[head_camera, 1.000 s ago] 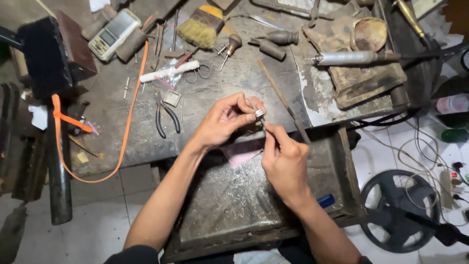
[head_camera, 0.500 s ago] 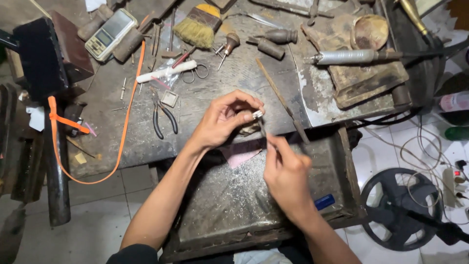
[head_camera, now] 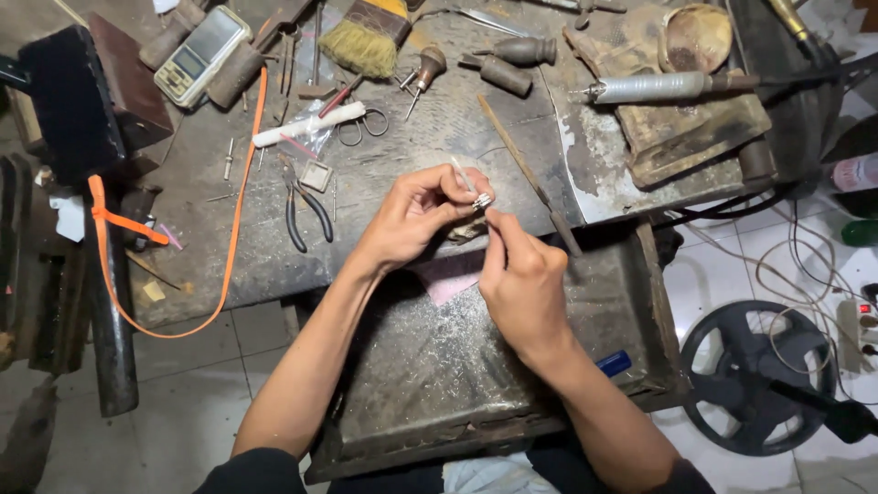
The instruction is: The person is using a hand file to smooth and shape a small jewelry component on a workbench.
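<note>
A view from above shows a person's two bare hands meeting over the front edge of a worn, dusty workbench point(head_camera: 439, 137). The left hand point(head_camera: 416, 220) is curled narrow, its thumb and fingertips pinching a small silver ring-like piece point(head_camera: 482, 200). The right hand point(head_camera: 523, 284) comes up from just below the piece with its fingers drawn together, pinching a thin metal tool point(head_camera: 463, 174) whose tip pokes out just beyond the piece; where the tool meets the piece is too small to tell. Directly below the piece, a metal catch tray point(head_camera: 640, 302) juts out from the workbench, with a pink scrap of paper point(head_camera: 453, 279) lying in it under the hands. To the left of the piece on the workbench lie black-handled pliers point(head_camera: 306, 215). Farther away, beyond the pliers, a white tube point(head_camera: 306, 125) rests beside small scissors point(head_camera: 361, 128). A long thin file point(head_camera: 526, 174) lies slanted just right of the piece. Well beyond the piece, at the far side of the bench, sit a straw-coloured brush point(head_camera: 366, 41) and a small digital scale point(head_camera: 201, 55). An orange strap point(head_camera: 233, 238) loops over the bench edge, well left of the piece.
</note>
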